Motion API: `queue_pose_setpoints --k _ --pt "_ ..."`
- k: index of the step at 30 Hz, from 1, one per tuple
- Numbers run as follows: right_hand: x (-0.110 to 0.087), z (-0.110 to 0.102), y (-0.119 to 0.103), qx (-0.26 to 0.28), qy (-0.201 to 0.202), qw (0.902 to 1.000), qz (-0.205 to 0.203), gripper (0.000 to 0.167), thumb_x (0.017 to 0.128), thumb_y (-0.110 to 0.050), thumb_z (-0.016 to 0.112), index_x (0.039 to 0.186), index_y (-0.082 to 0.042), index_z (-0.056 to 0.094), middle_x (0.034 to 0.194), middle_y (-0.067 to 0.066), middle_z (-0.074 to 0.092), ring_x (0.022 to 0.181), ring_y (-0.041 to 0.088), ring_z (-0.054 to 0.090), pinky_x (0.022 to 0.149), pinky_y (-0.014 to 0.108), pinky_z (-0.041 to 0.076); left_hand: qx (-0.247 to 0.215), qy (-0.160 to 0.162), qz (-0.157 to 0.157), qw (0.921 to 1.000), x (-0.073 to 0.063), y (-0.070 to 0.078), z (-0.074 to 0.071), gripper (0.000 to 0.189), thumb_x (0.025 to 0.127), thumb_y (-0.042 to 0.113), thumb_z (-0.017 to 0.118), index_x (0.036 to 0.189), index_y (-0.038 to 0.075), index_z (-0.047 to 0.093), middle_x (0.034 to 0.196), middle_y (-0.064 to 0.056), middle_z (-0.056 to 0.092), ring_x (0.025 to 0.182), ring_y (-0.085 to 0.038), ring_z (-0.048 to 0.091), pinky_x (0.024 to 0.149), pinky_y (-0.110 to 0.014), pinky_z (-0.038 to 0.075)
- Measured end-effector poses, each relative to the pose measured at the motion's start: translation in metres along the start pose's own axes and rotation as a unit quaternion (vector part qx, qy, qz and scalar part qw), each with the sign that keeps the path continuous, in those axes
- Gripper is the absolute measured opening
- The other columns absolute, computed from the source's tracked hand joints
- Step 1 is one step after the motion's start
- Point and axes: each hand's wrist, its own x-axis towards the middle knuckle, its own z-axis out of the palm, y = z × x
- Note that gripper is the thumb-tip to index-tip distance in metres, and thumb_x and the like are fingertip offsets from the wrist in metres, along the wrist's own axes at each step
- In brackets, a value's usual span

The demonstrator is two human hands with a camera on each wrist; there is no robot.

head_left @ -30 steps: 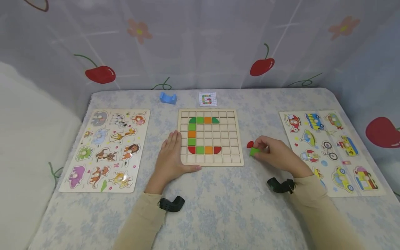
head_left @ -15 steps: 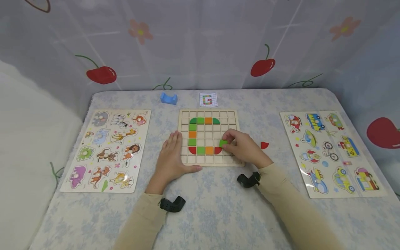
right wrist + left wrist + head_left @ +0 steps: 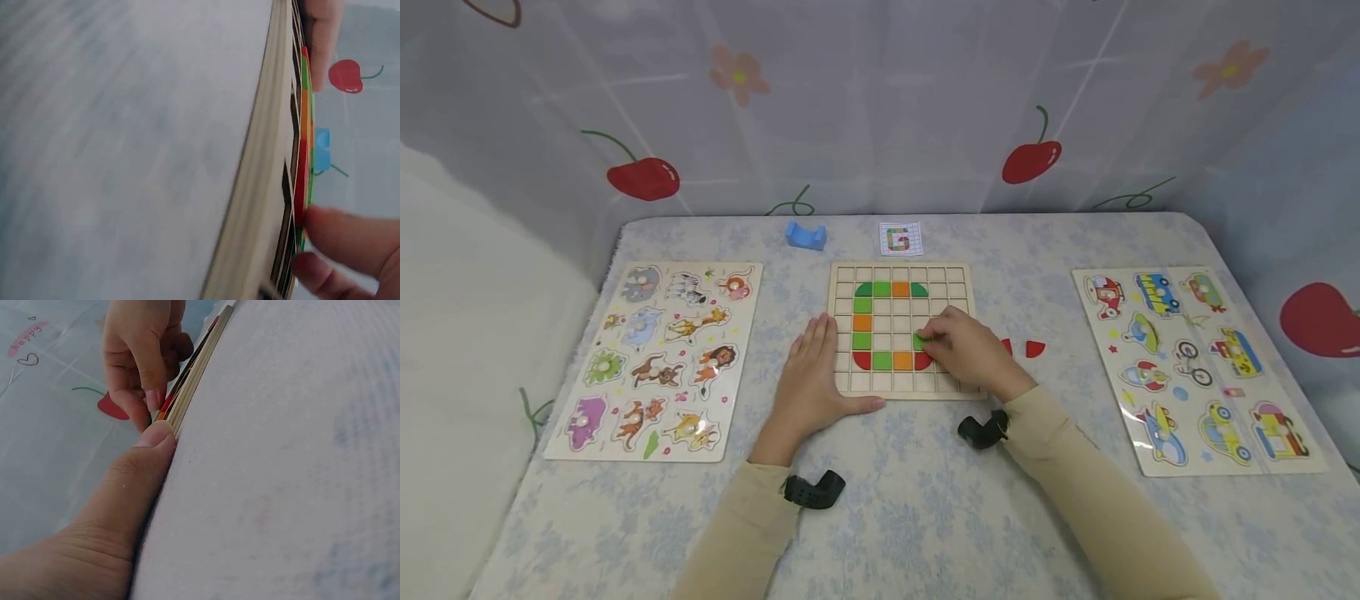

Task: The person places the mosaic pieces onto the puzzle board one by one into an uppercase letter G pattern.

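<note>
A wooden grid board (image 3: 955,287) lies mid-table, with green, orange and red tiles set in a C-like outline. My left hand (image 3: 808,379) rests at its left edge, fingers straight and thumb (image 3: 131,481) along the front edge. My right hand (image 3: 966,350) pinches a green square tile (image 3: 917,342) between thumb and fingers, at the cell just above the right-hand red rounded tile (image 3: 922,361). The fingers partly cover the green tile, so whether it sits flat in the cell cannot be told. In the right wrist view, a thumb (image 3: 344,234) and fingertip are at the row of tiles.
Two red quarter-round pieces, one plain (image 3: 1035,349) and one partly hidden (image 3: 1007,345), lie right of the board. A pattern card (image 3: 900,239) and blue holder (image 3: 806,237) stand behind it. An animal puzzle (image 3: 655,362) lies left, a vehicle puzzle (image 3: 1195,371) right.
My right hand has carried the green tile leftward from beside the red pieces onto the board, to the cell above the right-hand red tile. My left hand has stayed in place.
</note>
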Motion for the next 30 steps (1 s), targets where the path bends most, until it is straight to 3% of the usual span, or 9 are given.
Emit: queue_pose_setpoints --k 3,8,14,19,25,30 --pt "-0.008 -0.006 0.004 0.002 -0.006 0.9999 -0.012 0.021 0.097 -0.019 0.064 0.115 -0.015 0.073 0.107 0.000 0.059 0.083 0.018 0.056 0.073 0.032 0.047 0.002 0.000 -0.001 1.0000 0.000 0.000 0.000 0.142 0.063 0.080 0.073 0.159 0.003 0.004 0.169 -0.011 0.002 0.157 -0.026 0.000 0.127 -0.048 0.008" --pt "-0.025 -0.023 0.021 -0.008 0.019 0.9998 -0.003 0.029 0.097 -0.018 0.063 0.126 -0.014 0.063 0.102 0.003 0.058 0.071 0.019 0.050 0.065 0.032 0.044 0.004 -0.004 -0.002 1.0000 0.001 -0.001 0.000 0.142 0.062 0.081 0.072 0.160 0.005 0.003 0.169 -0.010 0.001 0.157 -0.025 -0.001 0.127 -0.046 0.007" --pt "-0.044 -0.043 0.049 -0.039 0.042 0.9967 0.057 0.028 0.095 -0.018 0.067 0.122 -0.010 0.063 0.097 0.007 0.057 0.083 0.023 0.053 0.069 0.033 0.044 0.000 -0.005 -0.003 1.0000 0.001 -0.001 0.000 0.142 0.062 0.081 0.072 0.160 0.005 0.002 0.169 -0.009 0.000 0.157 -0.025 -0.002 0.127 -0.046 0.006" --pt "-0.059 -0.055 0.065 -0.064 0.057 0.9905 0.108 0.032 0.092 -0.026 0.070 0.117 -0.008 0.063 0.094 0.009 0.057 0.080 0.024 0.052 0.064 0.032 0.042 -0.001 -0.003 -0.002 1.0000 0.000 -0.001 0.001 0.142 0.062 0.080 0.073 0.160 0.004 0.003 0.169 -0.010 0.002 0.157 -0.026 -0.001 0.127 -0.048 0.007" --pt "-0.070 -0.061 0.072 -0.082 0.063 0.9761 0.191 0.044 0.089 -0.040 0.071 0.112 -0.004 0.058 0.092 0.012 0.061 0.074 0.025 0.055 0.058 0.030 0.041 0.000 -0.003 -0.003 1.0000 0.000 -0.001 0.000 0.142 0.062 0.081 0.072 0.160 0.005 0.003 0.169 -0.009 0.001 0.157 -0.024 -0.002 0.127 -0.047 0.006" --pt "-0.068 -0.062 0.075 -0.076 0.041 0.9757 0.201 0.046 0.091 -0.039 0.069 0.116 -0.002 0.057 0.096 0.014 0.061 0.077 0.025 0.055 0.059 0.029 0.042 -0.001 -0.004 -0.004 1.0000 0.001 -0.001 0.000 0.142 0.062 0.081 0.073 0.160 0.005 0.003 0.169 -0.009 0.001 0.157 -0.024 -0.002 0.127 -0.047 0.006"
